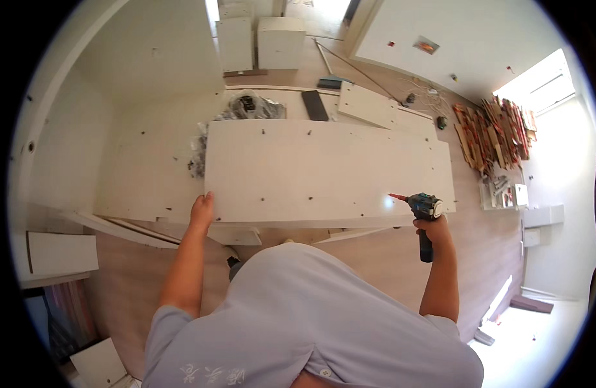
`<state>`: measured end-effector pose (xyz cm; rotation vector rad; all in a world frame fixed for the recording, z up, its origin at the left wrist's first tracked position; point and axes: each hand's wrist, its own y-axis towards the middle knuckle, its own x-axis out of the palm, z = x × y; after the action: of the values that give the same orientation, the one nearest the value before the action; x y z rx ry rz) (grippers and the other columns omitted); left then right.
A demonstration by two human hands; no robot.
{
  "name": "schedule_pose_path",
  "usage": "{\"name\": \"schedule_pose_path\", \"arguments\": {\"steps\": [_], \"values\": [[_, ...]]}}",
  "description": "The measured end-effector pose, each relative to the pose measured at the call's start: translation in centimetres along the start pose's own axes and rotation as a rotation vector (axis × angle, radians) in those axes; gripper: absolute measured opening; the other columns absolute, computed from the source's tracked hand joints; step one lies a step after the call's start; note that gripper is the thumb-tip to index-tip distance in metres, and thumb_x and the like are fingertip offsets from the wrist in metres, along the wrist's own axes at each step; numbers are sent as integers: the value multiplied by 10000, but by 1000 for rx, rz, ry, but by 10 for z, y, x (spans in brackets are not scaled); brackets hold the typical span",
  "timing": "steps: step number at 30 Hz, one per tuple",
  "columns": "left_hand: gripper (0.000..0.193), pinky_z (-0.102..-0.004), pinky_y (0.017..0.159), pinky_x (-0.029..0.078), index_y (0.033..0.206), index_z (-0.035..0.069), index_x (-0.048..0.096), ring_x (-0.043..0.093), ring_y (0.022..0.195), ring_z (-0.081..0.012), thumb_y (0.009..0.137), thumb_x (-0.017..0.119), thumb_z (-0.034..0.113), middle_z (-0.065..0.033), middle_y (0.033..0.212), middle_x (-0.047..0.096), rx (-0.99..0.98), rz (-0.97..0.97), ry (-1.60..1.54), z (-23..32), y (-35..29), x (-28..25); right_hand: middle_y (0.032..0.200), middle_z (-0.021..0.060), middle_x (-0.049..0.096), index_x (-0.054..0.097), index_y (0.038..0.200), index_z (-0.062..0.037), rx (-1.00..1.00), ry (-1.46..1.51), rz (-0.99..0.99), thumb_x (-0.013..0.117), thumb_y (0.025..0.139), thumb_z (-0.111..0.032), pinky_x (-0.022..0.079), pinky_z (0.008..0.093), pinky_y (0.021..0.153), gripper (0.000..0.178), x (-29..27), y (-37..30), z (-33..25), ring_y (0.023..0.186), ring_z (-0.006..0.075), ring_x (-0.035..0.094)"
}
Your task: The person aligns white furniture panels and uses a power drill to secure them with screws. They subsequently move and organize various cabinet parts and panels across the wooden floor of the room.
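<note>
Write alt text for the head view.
A person's right hand holds a drill over a long white board, its red bit pointing left beside a bright spot of light on the surface, while the left hand is at the board's left edge. Beyond the board are a clear plastic bag and a broom; wood strips are piled at right.

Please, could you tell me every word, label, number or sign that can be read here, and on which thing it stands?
Grey shirt: a row of pale characters, at the picture's lower left, which I do not copy out.
Drill in the right hand: any marking is too small to read.
White panel: no lettering that I can see.
</note>
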<state>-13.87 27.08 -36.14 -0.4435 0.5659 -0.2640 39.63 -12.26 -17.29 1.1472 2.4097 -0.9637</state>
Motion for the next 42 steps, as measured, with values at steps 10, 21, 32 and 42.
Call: {"name": "schedule_pose_path", "arguments": {"steps": [10,21,32,42], "values": [[786,-389,1004,477,1358,-123,520,616,1205,-341,989,559,570,-265,1302,632,29,72,42,-15,14,8,853,84,714,684,1022,2,41,157,-151,776,714,41,563,329,592,324,12,-35,16,678,187,668],[713,-380,731,567,1304,-52,571,668,967,-264,999,535,592,-167,1144,676,-89,-10,-91,29,-15,6,833,154,717,700,950,-4,-138,-669,-77,779,701,-114,561,411,692,283,56,-42,-22,763,301,707],[765,-391,701,580,1267,-85,576,682,943,-273,987,528,625,-214,1126,670,-29,81,-82,11,-4,13,902,197,731,725,923,-34,-61,-839,-137,760,697,-177,568,457,790,270,64,-38,-47,884,401,693],[742,-417,602,548,1145,-94,612,696,707,-334,993,505,624,-266,958,691,-2,99,106,3,4,11,886,201,731,742,884,-33,-238,-882,-140,831,636,-168,567,462,777,296,61,-35,-44,877,397,699]]}}
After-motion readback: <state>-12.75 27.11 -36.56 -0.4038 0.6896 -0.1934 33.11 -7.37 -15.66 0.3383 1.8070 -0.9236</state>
